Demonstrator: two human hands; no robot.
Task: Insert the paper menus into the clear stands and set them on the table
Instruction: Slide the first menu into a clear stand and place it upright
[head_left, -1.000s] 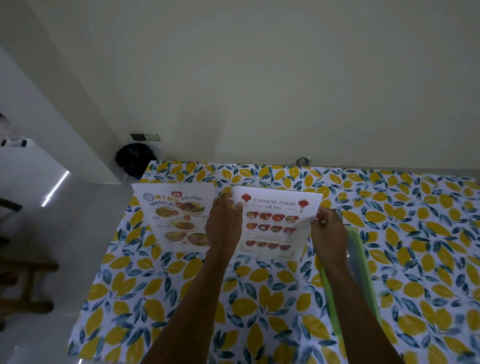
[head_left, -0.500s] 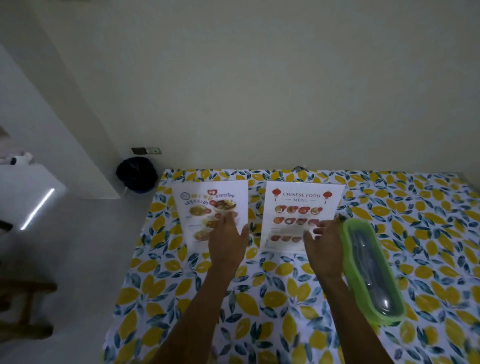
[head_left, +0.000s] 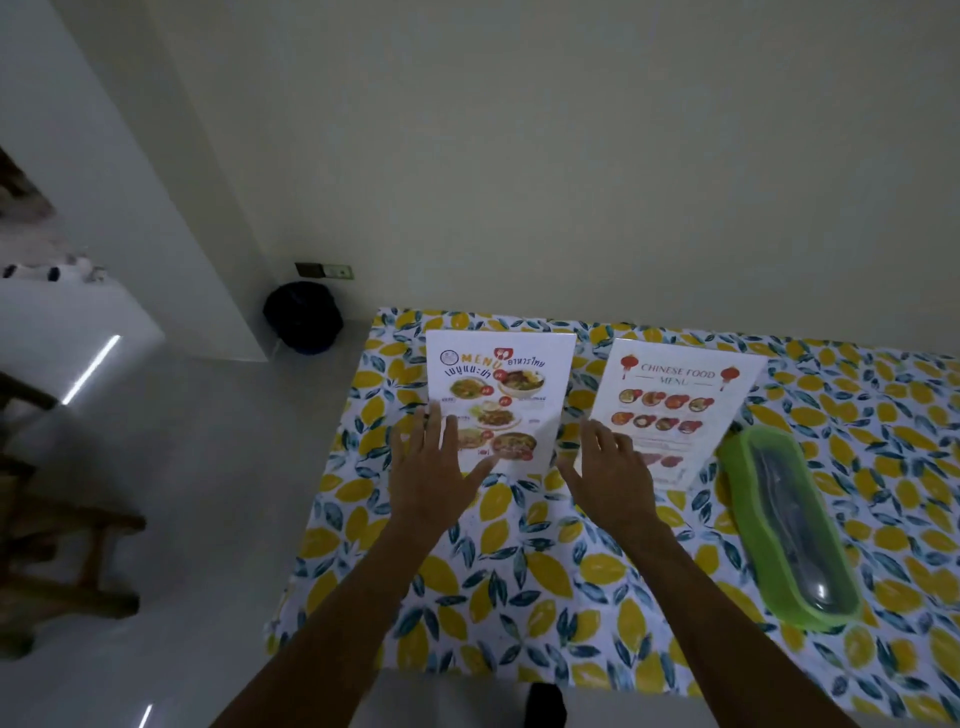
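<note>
Two paper menus stand near the far edge of the table (head_left: 519, 571), which is covered in a lemon-print cloth. The Thai menu (head_left: 506, 395) is on the left and the Chinese food menu (head_left: 680, 400) on the right; I cannot make out the clear stands around them. My left hand (head_left: 434, 467) is open, fingers spread, its fingertips over the Thai menu's lower left corner. My right hand (head_left: 610, 470) is open too, hovering between the two menus, close to the Chinese menu's lower left edge. Neither hand holds anything.
A green-rimmed clear box (head_left: 795, 525) with cutlery inside lies right of the Chinese menu. The wall runs just behind the table. A dark bag (head_left: 304, 317) sits on the floor at the table's far left corner. Wooden furniture (head_left: 57, 561) stands at the left.
Both hands have let go of the Chinese menu and moved left. The left hand now reaches the Thai menu, and the right hand sits between the menus. My view has shifted left.
</note>
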